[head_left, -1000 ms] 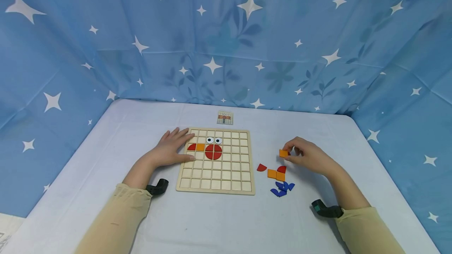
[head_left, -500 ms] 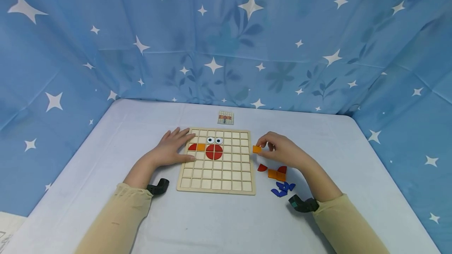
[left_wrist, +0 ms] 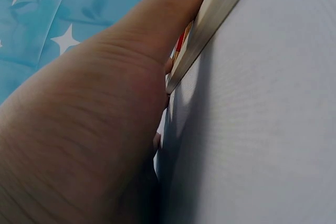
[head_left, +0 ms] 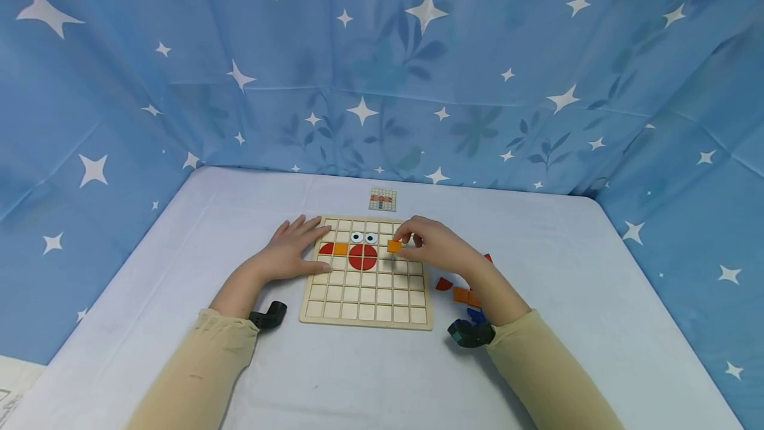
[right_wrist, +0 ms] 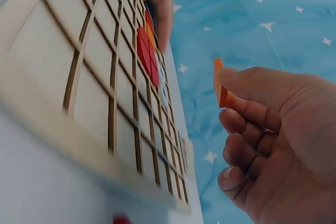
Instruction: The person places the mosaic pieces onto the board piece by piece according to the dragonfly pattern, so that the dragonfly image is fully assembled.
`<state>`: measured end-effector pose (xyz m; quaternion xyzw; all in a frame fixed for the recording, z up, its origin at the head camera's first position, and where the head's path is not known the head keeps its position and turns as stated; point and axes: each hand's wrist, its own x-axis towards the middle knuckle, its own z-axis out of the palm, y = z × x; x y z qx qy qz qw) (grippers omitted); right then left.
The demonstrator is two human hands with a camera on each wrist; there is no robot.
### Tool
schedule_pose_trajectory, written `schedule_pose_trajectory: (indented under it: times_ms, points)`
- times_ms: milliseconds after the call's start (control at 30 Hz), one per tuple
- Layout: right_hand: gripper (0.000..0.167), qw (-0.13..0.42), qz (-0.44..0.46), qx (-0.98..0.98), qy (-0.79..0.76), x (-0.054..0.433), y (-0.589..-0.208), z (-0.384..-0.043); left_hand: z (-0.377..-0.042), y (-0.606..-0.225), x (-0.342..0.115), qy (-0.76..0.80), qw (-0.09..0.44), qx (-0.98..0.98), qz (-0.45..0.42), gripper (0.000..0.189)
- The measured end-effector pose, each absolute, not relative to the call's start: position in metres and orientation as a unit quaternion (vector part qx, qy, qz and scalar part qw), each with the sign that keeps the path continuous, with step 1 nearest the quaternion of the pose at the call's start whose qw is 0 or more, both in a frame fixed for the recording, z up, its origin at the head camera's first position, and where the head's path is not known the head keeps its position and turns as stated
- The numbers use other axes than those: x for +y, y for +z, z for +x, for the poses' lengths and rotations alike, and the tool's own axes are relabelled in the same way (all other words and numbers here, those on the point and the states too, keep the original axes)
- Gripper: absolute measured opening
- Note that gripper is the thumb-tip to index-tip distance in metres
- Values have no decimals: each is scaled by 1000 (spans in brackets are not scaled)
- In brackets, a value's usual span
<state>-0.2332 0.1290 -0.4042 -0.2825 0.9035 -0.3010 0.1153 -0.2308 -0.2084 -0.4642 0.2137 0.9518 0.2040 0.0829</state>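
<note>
My right hand (head_left: 438,244) pinches an orange square tile (head_left: 394,246) between thumb and fingers, held just above the wooden grid board (head_left: 359,317). In the right wrist view the same tile (right_wrist: 219,83) stands on edge in the pinch, apart from the board. My left hand (head_left: 285,254) rests over the board's left edge with its fingers spread. Set into the board are a red disc of quarter pieces (head_left: 363,257), two eye pieces (head_left: 364,238), another orange square (head_left: 341,249) and a red quarter piece (head_left: 326,248) beside my left hand.
Right of the board lie a red quarter piece (head_left: 444,284), orange squares (head_left: 461,294) and blue pieces (head_left: 476,315), partly covered by my right arm. A small pattern card (head_left: 382,199) lies behind the board. A blue starry curtain (head_left: 382,71) stands behind the table.
My right hand has carried the orange square tile leftward from the loose pieces to over the right half of the board. My left hand has stayed in place.
</note>
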Motion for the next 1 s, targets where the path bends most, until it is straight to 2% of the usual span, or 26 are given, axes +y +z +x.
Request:
schedule_pose_trajectory:
  times_ms: [367,1000]
  points:
    - [21,135,-292,896,-305,76,-418,-235,-231,-464,-209,201,88,952,214,92]
    - [25,102,-264,921,-268,25,-438,-228,-230,-462,-209,202,88,950,219,91]
